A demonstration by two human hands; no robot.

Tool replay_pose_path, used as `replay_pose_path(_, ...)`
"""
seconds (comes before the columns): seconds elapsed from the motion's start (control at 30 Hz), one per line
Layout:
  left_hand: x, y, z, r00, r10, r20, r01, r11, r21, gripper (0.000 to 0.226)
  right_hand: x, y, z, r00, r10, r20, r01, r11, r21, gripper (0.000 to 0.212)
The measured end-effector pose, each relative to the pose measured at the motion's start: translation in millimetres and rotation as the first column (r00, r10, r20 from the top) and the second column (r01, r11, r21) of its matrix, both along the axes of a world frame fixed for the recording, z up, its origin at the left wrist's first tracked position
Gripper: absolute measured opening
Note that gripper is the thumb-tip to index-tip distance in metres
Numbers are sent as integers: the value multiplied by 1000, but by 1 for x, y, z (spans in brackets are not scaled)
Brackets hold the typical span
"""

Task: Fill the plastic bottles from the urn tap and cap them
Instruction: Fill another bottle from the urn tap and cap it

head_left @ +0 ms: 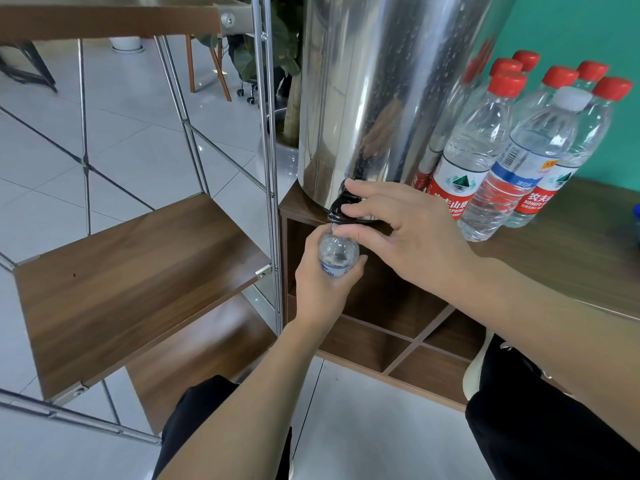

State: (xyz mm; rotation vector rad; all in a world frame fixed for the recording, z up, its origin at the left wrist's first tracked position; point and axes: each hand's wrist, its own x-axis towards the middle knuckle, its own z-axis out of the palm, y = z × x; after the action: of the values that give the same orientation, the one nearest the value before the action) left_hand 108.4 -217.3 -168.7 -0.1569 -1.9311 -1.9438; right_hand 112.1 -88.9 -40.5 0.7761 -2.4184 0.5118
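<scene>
Bottle point(337, 254), clear plastic and uncapped, is held upright directly beneath the black tap point(341, 206) at the foot of the steel urn point(381, 91), its mouth just under the spout. It is gripped around the body by the left hand point(322, 289), the fingers curled about it and the thumb pressed to its right side. The tap is touched by the right hand point(405, 233), with index finger and thumb laid over its black handle and the remaining fingers loosely bent above the bottle's neck; whether the handle is truly pinched cannot be told. Water level in the bottle cannot be judged from above.

The urn is stood at the left end of a wooden cabinet point(571, 258), whose open cubbyholes are seen below. Just to the right of the urn, a cluster of capped bottles point(481, 147) is stood on the cabinet top, most with red caps, one with a white cap point(573, 98). A metal-framed shelf unit point(131, 282) with wooden boards is seen at left, over a pale tiled floor point(138, 140). The person's dark trousers are visible at the bottom.
</scene>
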Motion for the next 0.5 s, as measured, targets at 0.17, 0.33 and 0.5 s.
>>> replay_pose_path(0.17,0,0,0,1000,-1,-13,1,1000,-7,64,-2,3,-1,1000,20,12,-20,1000,-2,31)
replay_pose_path(0.33,0,-1,0,1000,-12,-23,12,1000,-3,62,-3,4,0,999,49,10,-48,999,-20,31)
replay_pose_path(0.5,0,0,-1,1000,-15,-12,15,1000,-9,63,-2,4,0,998,60,-2,-60,998,8,34)
